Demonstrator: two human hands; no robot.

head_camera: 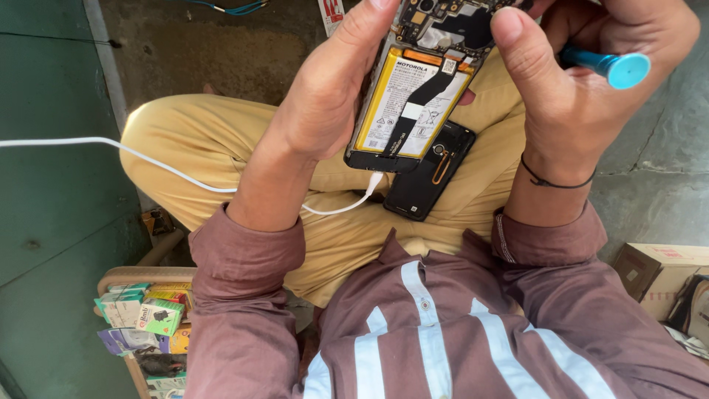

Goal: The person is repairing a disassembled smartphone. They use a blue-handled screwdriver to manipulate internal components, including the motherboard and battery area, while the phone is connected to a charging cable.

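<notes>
Left hand (336, 96) grips the opened smartphone (413, 92) by its edge, yellow battery (384, 111) exposed, white charging cable (170, 171) plugged into its bottom. Right hand (591, 81) closes on a blue screwdriver (609, 66), thumb at phone's top. Black back cover (432, 181) lies on the lap just below the phone.

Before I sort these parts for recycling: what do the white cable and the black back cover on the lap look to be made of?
The white cable looks rubbery plastic, matte, bending in soft curves. The black back cover looks like glossy moulded plastic, judging by its sheen, though glass can't be ruled out.
</notes>
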